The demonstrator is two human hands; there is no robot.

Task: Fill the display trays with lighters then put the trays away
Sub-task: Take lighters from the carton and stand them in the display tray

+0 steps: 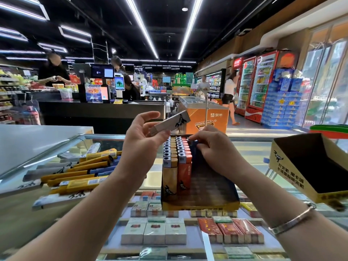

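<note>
A display tray point(214, 194) stands on the glass counter in front of me, its left side filled with rows of upright yellow and orange lighters point(178, 162). My left hand point(143, 140) holds a silver-grey lighter point(170, 123) raised above the tray, pinched between thumb and fingers. My right hand point(212, 147) pinches a dark blue lighter point(193, 143) at the tray's far end, beside the orange row. A loose pile of yellow, grey and blue lighters point(75, 170) lies on the counter to the left.
An empty yellow cardboard display box point(293, 178) sits at the right on the glass counter point(250, 147). Cigarette packs point(154, 232) lie under the glass. Behind are a checkout counter with people, an orange freezer point(205, 117) and drink fridges.
</note>
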